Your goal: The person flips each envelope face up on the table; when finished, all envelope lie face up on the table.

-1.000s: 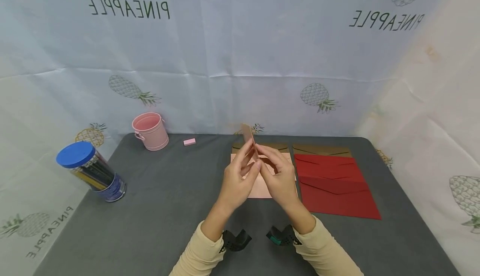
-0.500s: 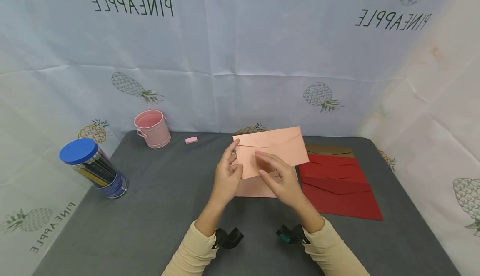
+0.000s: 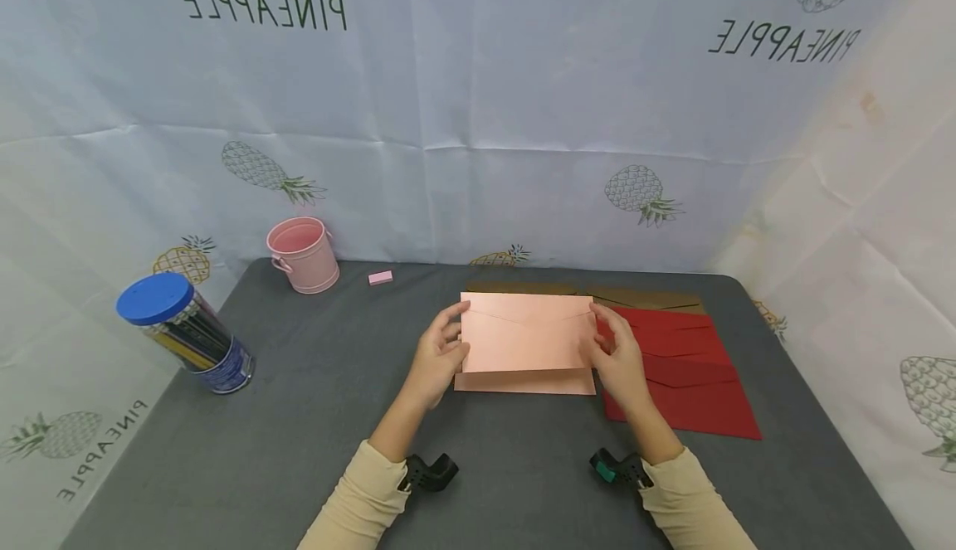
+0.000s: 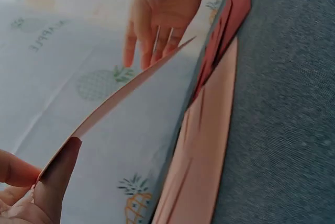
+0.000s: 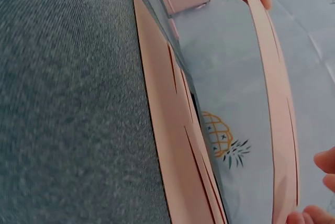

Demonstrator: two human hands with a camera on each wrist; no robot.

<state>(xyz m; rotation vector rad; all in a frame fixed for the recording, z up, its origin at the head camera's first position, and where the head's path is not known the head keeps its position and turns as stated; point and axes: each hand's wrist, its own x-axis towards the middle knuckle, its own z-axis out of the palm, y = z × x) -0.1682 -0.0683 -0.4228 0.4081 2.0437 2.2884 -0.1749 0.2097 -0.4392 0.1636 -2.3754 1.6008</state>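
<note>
A pink envelope (image 3: 528, 333) is held level above the table, its flap side facing the head camera. My left hand (image 3: 436, 359) pinches its left end; in the left wrist view the thumb (image 4: 62, 174) lies on one face and fingers on the other. At the opposite end is my right hand (image 3: 621, 365), its fingers fairly straight. In the right wrist view a fingertip (image 5: 309, 216) touches the envelope's near end, while another finger stands apart from it. Beneath the raised envelope, more pink paper (image 3: 523, 382) lies on the table, mostly covered in the head view.
Red envelopes (image 3: 683, 372) overlap on the right of the dark table (image 3: 314, 450). Brown envelopes (image 3: 650, 299) lie behind them. Towards the back left are a pink bucket (image 3: 304, 260) and a small pink block (image 3: 380, 277). A blue-lidded jar (image 3: 187, 334) of pencil-like sticks stands left.
The pink envelope, seen nearly edge-on between both hands at first, has turned flat towards the camera and come down over the other pink paper. My hands have spread apart to its two ends.
</note>
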